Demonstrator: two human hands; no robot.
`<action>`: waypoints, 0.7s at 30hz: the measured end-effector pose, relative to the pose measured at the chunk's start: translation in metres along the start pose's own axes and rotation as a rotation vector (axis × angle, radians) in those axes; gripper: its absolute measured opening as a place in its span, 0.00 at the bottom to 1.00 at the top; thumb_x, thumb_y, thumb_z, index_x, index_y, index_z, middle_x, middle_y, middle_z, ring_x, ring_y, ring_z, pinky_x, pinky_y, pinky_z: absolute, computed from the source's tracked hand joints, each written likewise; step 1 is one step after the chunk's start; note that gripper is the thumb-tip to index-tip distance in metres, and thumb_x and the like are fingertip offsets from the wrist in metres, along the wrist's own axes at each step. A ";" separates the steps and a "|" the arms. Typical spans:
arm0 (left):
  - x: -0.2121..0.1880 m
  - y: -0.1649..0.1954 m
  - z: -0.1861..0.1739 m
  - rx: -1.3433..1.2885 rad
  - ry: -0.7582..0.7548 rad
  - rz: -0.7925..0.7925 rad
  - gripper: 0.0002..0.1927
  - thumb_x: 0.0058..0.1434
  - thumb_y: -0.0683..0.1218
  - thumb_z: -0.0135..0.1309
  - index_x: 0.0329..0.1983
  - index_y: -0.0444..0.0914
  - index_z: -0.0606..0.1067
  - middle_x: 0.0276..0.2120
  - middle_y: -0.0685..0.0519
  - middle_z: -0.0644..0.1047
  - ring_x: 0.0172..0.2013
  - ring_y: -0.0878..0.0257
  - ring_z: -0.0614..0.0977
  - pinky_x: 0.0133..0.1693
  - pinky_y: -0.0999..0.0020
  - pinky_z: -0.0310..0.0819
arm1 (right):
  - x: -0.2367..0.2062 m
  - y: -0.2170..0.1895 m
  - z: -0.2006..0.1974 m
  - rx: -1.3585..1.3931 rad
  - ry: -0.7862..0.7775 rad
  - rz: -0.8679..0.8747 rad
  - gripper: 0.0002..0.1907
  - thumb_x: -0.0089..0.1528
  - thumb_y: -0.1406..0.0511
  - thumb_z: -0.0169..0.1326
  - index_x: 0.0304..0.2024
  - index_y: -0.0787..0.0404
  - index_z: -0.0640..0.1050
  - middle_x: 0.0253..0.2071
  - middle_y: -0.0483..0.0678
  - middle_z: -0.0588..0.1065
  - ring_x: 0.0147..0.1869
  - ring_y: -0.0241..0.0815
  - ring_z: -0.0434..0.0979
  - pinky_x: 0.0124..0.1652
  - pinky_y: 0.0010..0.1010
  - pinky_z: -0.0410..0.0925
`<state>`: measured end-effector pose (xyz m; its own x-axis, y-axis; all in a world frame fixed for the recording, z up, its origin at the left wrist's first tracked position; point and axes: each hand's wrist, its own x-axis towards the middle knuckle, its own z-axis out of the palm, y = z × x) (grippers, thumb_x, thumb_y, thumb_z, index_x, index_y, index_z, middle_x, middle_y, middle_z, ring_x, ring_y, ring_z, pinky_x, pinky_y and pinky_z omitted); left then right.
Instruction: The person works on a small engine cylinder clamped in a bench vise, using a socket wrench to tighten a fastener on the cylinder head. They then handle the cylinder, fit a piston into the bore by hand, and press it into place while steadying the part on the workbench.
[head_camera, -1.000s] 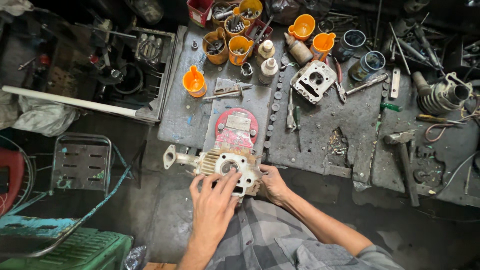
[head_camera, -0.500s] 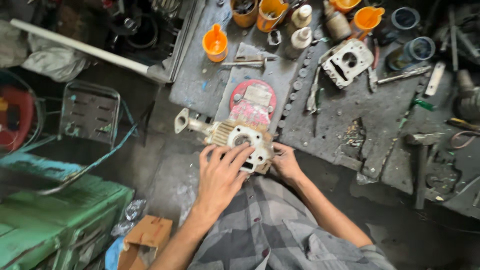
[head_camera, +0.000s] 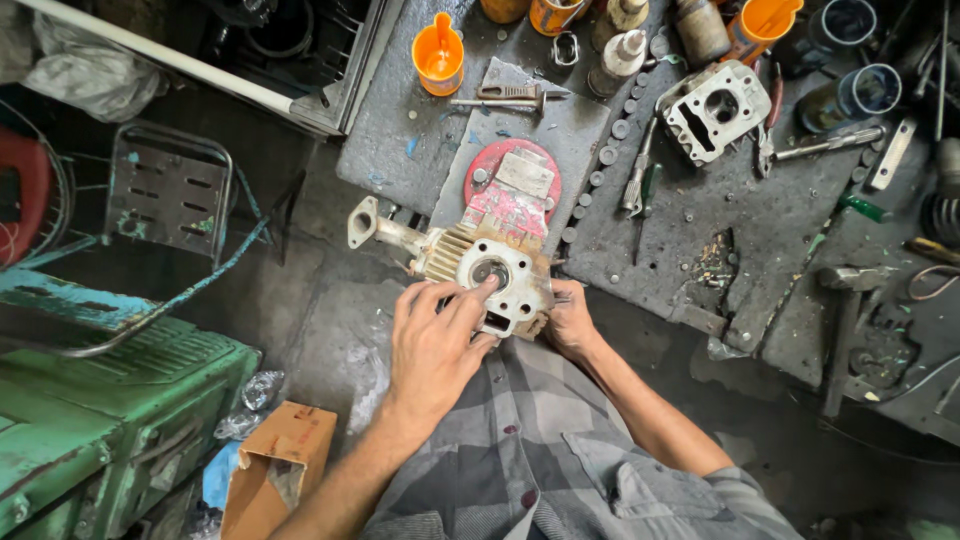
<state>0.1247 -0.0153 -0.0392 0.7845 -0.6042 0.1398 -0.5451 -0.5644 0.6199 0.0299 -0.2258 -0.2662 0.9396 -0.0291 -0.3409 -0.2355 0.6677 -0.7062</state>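
- Far left, a green metal crate (head_camera: 110, 420) stands on the floor, and just right of it an open brown cardboard box (head_camera: 272, 470), its flaps up, with no label that can be made out.
- The left hand (head_camera: 432, 345) lies flat on the finned engine cylinder (head_camera: 492, 275), fingers spread apart, the fingertips at the rim of the round bore.
- The cylinder sits at the near edge of the grimy workbench (head_camera: 760, 230), held above the person's lap, its pipe stub with a flange pointing left.
- The bore is open and empty, and the part is off any engine; stripping looks done as far as this view shows, with cleaning or refitting left.
- Just behind the cylinder a round red tin lid (head_camera: 512, 180) lies flat, bearing a pale, worn rectangular label.
- The right hand (head_camera: 572, 320) grips the cylinder's right side; its fingers curl under the part, so how tightly they close cannot be told.
- Behind, an orange funnel (head_camera: 438, 55) stands upright.
- Further right a second grey cylinder head (head_camera: 715, 108) lies untouched among loose tools.
- At the top edge stand orange cans, too cropped to tell their labels.
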 end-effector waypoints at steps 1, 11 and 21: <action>0.001 0.000 0.000 0.007 -0.005 -0.001 0.37 0.46 0.46 0.68 0.63 0.39 0.73 0.38 0.56 0.78 0.50 0.55 0.76 0.58 0.50 0.62 | 0.000 -0.001 0.001 0.005 0.006 0.020 0.11 0.62 0.76 0.59 0.48 0.76 0.81 0.45 0.53 0.82 0.46 0.42 0.82 0.48 0.35 0.76; -0.005 -0.007 0.009 -0.064 0.036 -0.008 0.32 0.47 0.44 0.68 0.58 0.39 0.75 0.41 0.53 0.80 0.52 0.53 0.75 0.61 0.49 0.60 | 0.002 -0.024 0.013 -0.020 -0.054 0.049 0.16 0.61 0.72 0.61 0.51 0.74 0.79 0.48 0.53 0.81 0.49 0.45 0.82 0.51 0.38 0.76; -0.036 -0.066 -0.017 -0.571 0.507 -0.013 0.16 0.60 0.41 0.66 0.47 0.40 0.72 0.49 0.49 0.80 0.45 0.60 0.83 0.48 0.65 0.78 | 0.008 -0.051 0.011 -0.913 0.116 -0.149 0.21 0.54 0.80 0.52 0.49 0.66 0.82 0.42 0.46 0.82 0.47 0.36 0.79 0.50 0.30 0.73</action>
<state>0.1376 0.0538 -0.0719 0.9049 -0.1895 0.3812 -0.4051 -0.1081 0.9079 0.0519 -0.2522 -0.2259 0.9568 -0.1741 -0.2330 -0.2649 -0.1908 -0.9452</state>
